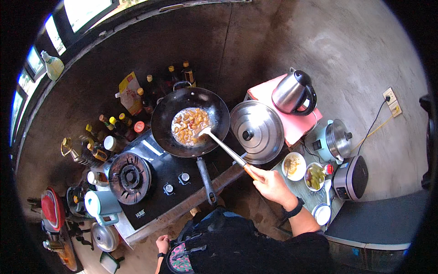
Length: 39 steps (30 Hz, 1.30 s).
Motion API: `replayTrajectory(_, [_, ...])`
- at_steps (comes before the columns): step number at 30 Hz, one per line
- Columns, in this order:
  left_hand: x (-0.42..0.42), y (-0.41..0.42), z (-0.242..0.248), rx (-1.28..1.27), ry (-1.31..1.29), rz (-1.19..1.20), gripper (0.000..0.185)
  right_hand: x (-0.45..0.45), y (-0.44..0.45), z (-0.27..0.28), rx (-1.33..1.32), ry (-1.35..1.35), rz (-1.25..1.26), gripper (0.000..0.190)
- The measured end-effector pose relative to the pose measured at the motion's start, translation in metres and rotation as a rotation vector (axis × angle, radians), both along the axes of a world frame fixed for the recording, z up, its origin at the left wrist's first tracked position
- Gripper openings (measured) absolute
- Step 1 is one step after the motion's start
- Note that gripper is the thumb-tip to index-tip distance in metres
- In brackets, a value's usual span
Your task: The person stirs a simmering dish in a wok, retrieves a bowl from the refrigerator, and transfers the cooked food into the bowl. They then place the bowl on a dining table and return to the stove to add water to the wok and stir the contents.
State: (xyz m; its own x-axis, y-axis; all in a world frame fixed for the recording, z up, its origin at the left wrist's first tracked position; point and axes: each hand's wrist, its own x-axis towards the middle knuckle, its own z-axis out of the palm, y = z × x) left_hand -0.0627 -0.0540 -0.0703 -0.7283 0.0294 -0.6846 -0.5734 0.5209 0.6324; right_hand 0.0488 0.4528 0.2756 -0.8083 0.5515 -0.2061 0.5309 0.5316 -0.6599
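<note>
My right hand (pixel 270 185) grips the orange handle of a metal cooking spatula (pixel 224 145). The spatula's head rests in light-brown chunks of food in pale liquid (pixel 190 125), inside a black wok (pixel 164 137) on the stove. Towards my body points the wok's long handle (pixel 206 181), with no hand on it. My left hand (pixel 163 244) hangs low beside my body, below the stove's front edge. Its fingers are curled and nothing shows in them. Right of the wok, a large steel lid (pixel 263 133) with a black knob leans tilted.
A bare burner (pixel 130 176) and two knobs (pixel 176 183) are on the black stove top. Sauce bottles (pixel 116 128) line the back wall. An electric kettle (pixel 292 94) stands on a pink surface. Bowls (pixel 293 166), a light-blue cooker (pixel 328 140) and a rice cooker (pixel 350 178) stand to the right.
</note>
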Motion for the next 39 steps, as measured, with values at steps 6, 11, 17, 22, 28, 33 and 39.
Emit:
replayTrajectory(6, [-0.004, 0.000, 0.016, -0.054, -0.056, -0.024, 0.009, -0.020, -0.002, 0.003, 0.016, 0.055, 0.068, 0.050])
replayTrajectory(11, [-0.003, 0.000, 0.016, 0.017, -0.040, 0.054, 0.008, -0.007, -0.004, -0.005, -0.018, -0.007, 0.045, 0.051])
replayTrajectory(17, [0.006, -0.033, -0.039, -0.019, 0.143, -0.101, 0.012, -0.010, 0.001, -0.036, 0.010, 0.064, 0.043, 0.051])
replayTrajectory(22, [-0.007, -0.057, -0.084, -0.013, 0.008, -0.114, 0.012, -0.038, 0.007, -0.075, 0.083, 0.238, -0.027, 0.051])
replayTrajectory(28, [-0.032, -0.062, -0.087, -0.008, 0.069, -0.236, 0.017, -0.048, 0.003, -0.107, 0.076, 0.283, -0.109, 0.050])
replayTrajectory(33, [-0.039, -0.044, -0.085, -0.004, 0.011, -0.242, 0.017, -0.021, 0.011, -0.124, -0.088, 0.344, -0.108, 0.040])
replayTrajectory(39, [-0.041, -0.017, -0.076, -0.015, -0.095, -0.224, 0.014, 0.085, 0.054, -0.180, -0.788, 0.484, -0.772, 0.027])
